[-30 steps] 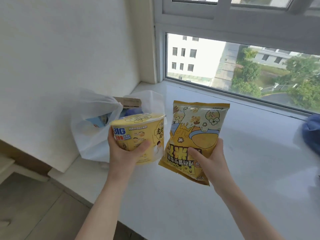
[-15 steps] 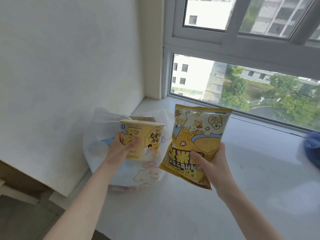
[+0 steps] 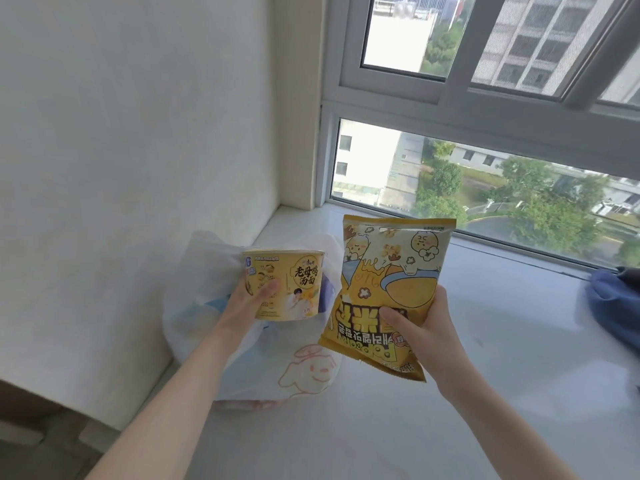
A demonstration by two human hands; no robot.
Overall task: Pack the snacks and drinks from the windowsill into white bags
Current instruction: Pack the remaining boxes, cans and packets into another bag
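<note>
Both snacks ride farther toward the corner than a second ago, the cup now over the white bag [image 3: 194, 306], which slumps on the windowsill [image 3: 485, 393] against the wall. The right hand [image 3: 420, 327] pinches the popcorn bag [image 3: 388, 278] upside down by its lower half; the left hand [image 3: 247, 299] wraps the noodle cup [image 3: 284, 285]. Lowering the rigid cup upright first, then sliding the popcorn beside it, likely avoids crushing.

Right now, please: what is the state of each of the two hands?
Left hand: closed around the yellow noodle cup, held above the white bag.
Right hand: gripping the yellow popcorn bag.
</note>
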